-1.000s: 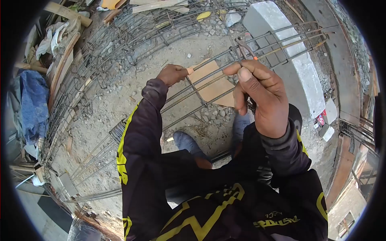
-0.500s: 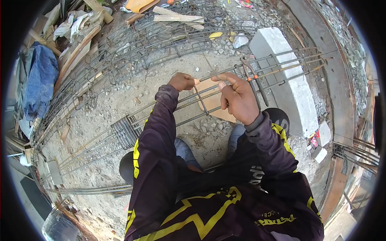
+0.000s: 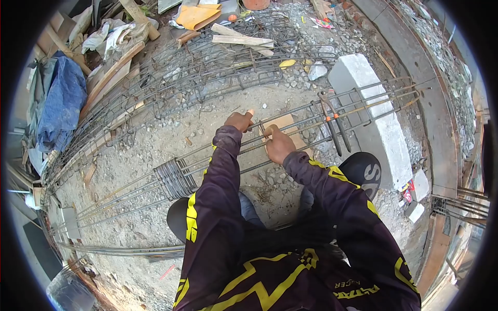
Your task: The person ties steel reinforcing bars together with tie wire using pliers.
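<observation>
A long cage of thin steel bars (image 3: 206, 162) crosses the view from lower left to upper right. My left hand (image 3: 239, 122) is closed at the far bar, by the top of a stirrup; what its fingers pinch is too small to name. Close to its right, my right hand (image 3: 279, 144) is closed around part of the cage near the same stirrup, its grip partly hidden. Pincers with orange-marked handles (image 3: 332, 120) hang over the bars farther right. A bundle of stirrups (image 3: 175, 179) is packed around the bars at the left.
The cage's right part lies over a pale concrete block (image 3: 381, 135). More rebar cages (image 3: 197, 78) lie beyond, with wood strips (image 3: 243, 40) on top. A blue tarp (image 3: 61, 103) hangs at the left. A tan flat piece (image 3: 290, 127) lies under the bars.
My right hand has moved left and down from above the bars to the stirrup, its fingers now closed. The stirrup between my hands now sits beside both. The view has shifted slightly.
</observation>
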The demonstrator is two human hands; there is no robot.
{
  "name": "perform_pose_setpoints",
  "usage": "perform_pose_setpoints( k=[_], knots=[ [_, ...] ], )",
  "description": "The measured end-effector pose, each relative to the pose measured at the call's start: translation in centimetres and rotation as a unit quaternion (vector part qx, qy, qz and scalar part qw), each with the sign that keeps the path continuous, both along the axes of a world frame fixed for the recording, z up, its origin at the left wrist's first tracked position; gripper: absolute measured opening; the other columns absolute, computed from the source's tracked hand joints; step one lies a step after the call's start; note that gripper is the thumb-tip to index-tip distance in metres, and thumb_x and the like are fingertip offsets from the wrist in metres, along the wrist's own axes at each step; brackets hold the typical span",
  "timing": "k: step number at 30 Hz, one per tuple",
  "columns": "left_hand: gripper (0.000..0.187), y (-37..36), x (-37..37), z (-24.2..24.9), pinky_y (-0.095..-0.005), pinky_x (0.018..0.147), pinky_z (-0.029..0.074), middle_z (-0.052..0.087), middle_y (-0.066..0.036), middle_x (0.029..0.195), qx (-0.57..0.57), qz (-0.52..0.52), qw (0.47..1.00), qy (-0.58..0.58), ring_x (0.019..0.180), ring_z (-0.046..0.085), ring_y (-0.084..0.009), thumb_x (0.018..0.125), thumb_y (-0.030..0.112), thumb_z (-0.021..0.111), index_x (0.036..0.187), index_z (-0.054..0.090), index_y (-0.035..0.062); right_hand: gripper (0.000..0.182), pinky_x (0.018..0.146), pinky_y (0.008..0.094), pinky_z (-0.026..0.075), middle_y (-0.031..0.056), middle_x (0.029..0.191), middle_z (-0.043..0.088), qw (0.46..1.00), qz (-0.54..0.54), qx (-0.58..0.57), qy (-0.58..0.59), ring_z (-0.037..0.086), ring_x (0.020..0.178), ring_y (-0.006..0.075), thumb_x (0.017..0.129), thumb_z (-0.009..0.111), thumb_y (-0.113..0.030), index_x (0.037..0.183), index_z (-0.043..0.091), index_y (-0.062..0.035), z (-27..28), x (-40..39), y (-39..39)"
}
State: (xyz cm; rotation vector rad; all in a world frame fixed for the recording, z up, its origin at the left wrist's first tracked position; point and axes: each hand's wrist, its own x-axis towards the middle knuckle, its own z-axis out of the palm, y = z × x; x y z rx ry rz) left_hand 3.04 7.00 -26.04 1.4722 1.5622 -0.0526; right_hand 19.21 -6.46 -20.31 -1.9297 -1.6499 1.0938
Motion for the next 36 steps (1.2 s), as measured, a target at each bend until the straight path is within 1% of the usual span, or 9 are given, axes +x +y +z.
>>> perform_pose_setpoints(
  k=[2, 3, 9, 12, 15, 18, 24, 31, 36],
  knots=[
    [0.058, -0.7, 0.3, 0.8, -0.0343, 0.079, 0.054, 0.076, -0.006, 0.087, -0.063, 0.029, 0.996, -0.064, 0.082, 0.072, -0.0172, 0.095, 0.056, 0.047, 0.098, 0.078, 0.0064, 0.030, 0.075, 0.0531, 0.049, 0.0217, 0.083, 0.068, 1.000, -0.003, 0.017, -0.019, 0.066, 0.084, 0.0433, 0.084, 0.055, -0.010, 0.114, 0.050, -0.0072, -0.2, -0.3, 0.1],
    [0.052, -0.9, 0.4, 0.4, -0.0332, 0.073, 0.053, 0.076, -0.006, 0.087, -0.046, 0.032, 0.993, -0.100, 0.075, 0.071, -0.0149, 0.097, 0.047, 0.050, 0.095, 0.077, 0.0033, 0.031, 0.074, 0.0536, 0.049, 0.0212, 0.081, 0.067, 0.999, 0.000, 0.013, -0.033, 0.066, 0.082, 0.0431, 0.084, 0.055, -0.010, 0.114, 0.049, -0.0072, 0.0, -0.4, 0.0],
    [0.035, -0.4, 0.8, -3.5, -0.0316, 0.072, 0.054, 0.076, -0.004, 0.090, 0.005, -0.023, 0.999, -0.023, 0.076, 0.070, -0.0142, 0.097, 0.031, 0.057, 0.096, 0.075, 0.0007, 0.033, 0.072, 0.0549, 0.050, 0.0238, 0.078, 0.067, 0.997, 0.009, 0.009, -0.078, 0.067, 0.079, 0.0440, 0.084, 0.053, -0.011, 0.117, 0.047, -0.0055, 0.5, -0.7, -0.4],
    [0.035, -0.1, -0.3, -2.9, -0.0305, 0.073, 0.053, 0.075, -0.005, 0.093, 0.210, -0.319, 0.924, 0.032, 0.079, 0.070, -0.0134, 0.096, 0.033, 0.060, 0.098, 0.075, 0.0019, 0.036, 0.072, 0.0548, 0.050, 0.0251, 0.078, 0.067, 0.996, 0.021, 0.004, -0.088, 0.067, 0.079, 0.0446, 0.084, 0.052, -0.012, 0.118, 0.046, -0.0034, 0.9, -0.8, -0.6],
    [0.028, -0.3, -0.1, -2.6, -0.0314, 0.084, 0.054, 0.074, -0.004, 0.108, 0.070, -0.148, 0.986, -0.042, 0.087, 0.070, -0.0231, 0.096, 0.035, 0.057, 0.102, 0.077, 0.0173, 0.038, 0.073, 0.0544, 0.051, 0.0259, 0.079, 0.067, 0.995, 0.037, -0.004, -0.091, 0.068, 0.080, 0.0446, 0.083, 0.052, -0.013, 0.119, 0.047, -0.0013, 1.6, -0.7, -0.6],
    [0.028, -0.9, -0.5, -1.2, -0.0290, 0.085, 0.053, 0.075, -0.005, 0.105, 0.182, -0.199, 0.962, -0.034, 0.088, 0.071, -0.0217, 0.094, 0.037, 0.061, 0.101, 0.077, 0.0144, 0.038, 0.074, 0.0539, 0.052, 0.0264, 0.080, 0.068, 0.995, 0.047, -0.001, -0.088, 0.068, 0.081, 0.0444, 0.083, 0.052, -0.013, 0.118, 0.048, 0.0003, 2.0, -0.4, -0.5],
    [0.031, -1.7, 1.2, -0.6, -0.0274, 0.081, 0.053, 0.075, -0.007, 0.094, 0.028, 0.110, 0.977, -0.178, 0.084, 0.069, -0.0162, 0.077, 0.028, 0.081, 0.093, 0.077, 0.0025, 0.036, 0.076, 0.0521, 0.053, 0.0258, 0.083, 0.069, 0.996, 0.034, 0.013, -0.078, 0.069, 0.082, 0.0426, 0.082, 0.055, -0.014, 0.113, 0.055, 0.0020, 2.0, -0.2, -0.1],
    [0.023, -1.9, 1.1, -2.0, -0.0303, 0.079, 0.052, 0.074, -0.007, 0.090, 0.002, 0.143, 0.959, -0.245, 0.082, 0.067, -0.0177, 0.076, 0.015, 0.078, 0.094, 0.073, 0.0017, 0.022, 0.081, 0.0472, 0.054, 0.0238, 0.090, 0.071, 0.990, 0.085, 0.018, -0.114, 0.069, 0.089, 0.0396, 0.078, 0.060, -0.014, 0.091, 0.070, 0.0017, 3.4, 1.3, 4.2],
    [0.023, -2.4, 0.9, -1.5, -0.0294, 0.083, 0.051, 0.072, -0.009, 0.096, 0.039, 0.106, 0.964, -0.242, 0.090, 0.066, -0.0177, 0.077, 0.010, 0.074, 0.097, 0.071, -0.0004, 0.021, 0.081, 0.0450, 0.055, 0.0220, 0.091, 0.072, 0.969, 0.176, 0.036, -0.167, 0.069, 0.091, 0.0386, 0.077, 0.069, -0.022, 0.087, 0.075, -0.0049, 4.3, 2.2, 8.9]
  ],
)
